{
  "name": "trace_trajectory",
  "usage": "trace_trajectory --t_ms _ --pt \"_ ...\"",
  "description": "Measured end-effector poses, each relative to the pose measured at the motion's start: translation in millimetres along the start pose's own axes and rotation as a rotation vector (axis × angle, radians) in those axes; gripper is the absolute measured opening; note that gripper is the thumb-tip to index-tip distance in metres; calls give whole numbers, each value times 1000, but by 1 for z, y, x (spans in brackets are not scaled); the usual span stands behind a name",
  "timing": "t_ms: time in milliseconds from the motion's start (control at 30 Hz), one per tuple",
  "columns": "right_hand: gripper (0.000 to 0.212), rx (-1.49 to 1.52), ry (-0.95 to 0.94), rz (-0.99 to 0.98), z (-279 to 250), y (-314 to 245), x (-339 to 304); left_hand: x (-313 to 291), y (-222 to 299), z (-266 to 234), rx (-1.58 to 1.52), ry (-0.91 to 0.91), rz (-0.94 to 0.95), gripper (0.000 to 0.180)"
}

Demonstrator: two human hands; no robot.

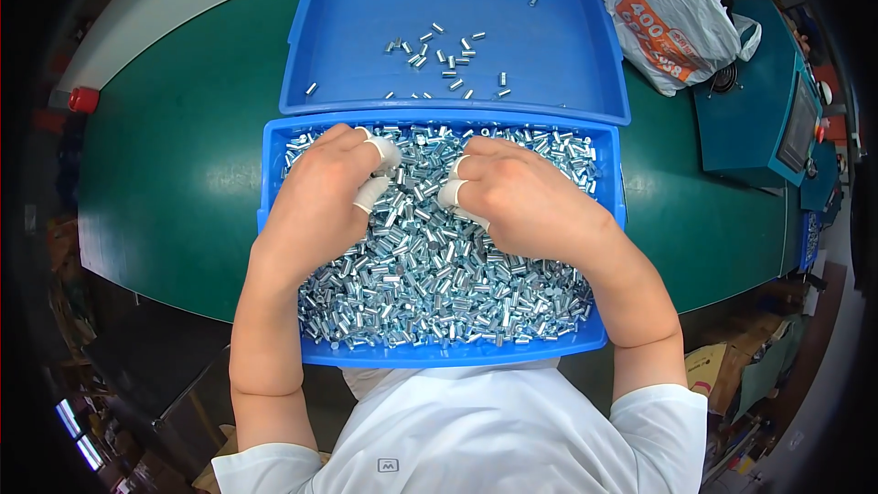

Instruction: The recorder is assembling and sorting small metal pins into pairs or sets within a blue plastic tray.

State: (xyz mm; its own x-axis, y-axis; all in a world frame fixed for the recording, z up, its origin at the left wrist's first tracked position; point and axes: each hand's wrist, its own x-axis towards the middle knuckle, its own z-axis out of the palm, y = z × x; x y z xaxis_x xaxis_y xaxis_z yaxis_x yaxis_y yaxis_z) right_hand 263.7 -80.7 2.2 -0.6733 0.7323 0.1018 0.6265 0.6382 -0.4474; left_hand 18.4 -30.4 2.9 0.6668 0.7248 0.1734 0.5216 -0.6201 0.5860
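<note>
A deep blue plastic bin in front of me is heaped with small shiny cylindrical metal pieces, which look like short sleeves. My left hand lies over the far left part of the heap, fingers curled in. Across from it, my right hand rests on the heap with its fingers bent inward. White finger covers sit on thumbs and fingers of both hands. The fingertips face each other over a narrow gap and are partly hidden; whatever they pinch cannot be made out.
Beyond the bin, a shallower blue tray holds several scattered metal pieces. Both stand on a green tabletop. At the far right are a white plastic bag and a teal machine with a screen. A red knob is far left.
</note>
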Motion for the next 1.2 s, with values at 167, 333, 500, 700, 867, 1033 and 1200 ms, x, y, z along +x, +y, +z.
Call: trace_trajectory --t_ms 167,333,500,700,867,1033,1200 --pt "27 -18 4 35 0 -3 1 -3 -4 -1 4 -27 19 24" --pt "22 -72 23 6 1 -1 0 -5 -2 -3 123 -106 41 32" --pt "9 -90 -11 92 -1 -11 2 -6 8 -5 116 -126 2 28" --pt "10 -154 37 86 6 -10 3 -9 16 3 211 -85 -23 27" --pt "23 -102 145 125 11 -5 1 -5 14 2 273 -94 -9 21" --pt "28 -48 182 184 15 -1 4 -6 9 -1 247 -89 -1 17" --pt "26 -67 208 194 19 -2 4 -6 3 -1 249 -90 36 15"
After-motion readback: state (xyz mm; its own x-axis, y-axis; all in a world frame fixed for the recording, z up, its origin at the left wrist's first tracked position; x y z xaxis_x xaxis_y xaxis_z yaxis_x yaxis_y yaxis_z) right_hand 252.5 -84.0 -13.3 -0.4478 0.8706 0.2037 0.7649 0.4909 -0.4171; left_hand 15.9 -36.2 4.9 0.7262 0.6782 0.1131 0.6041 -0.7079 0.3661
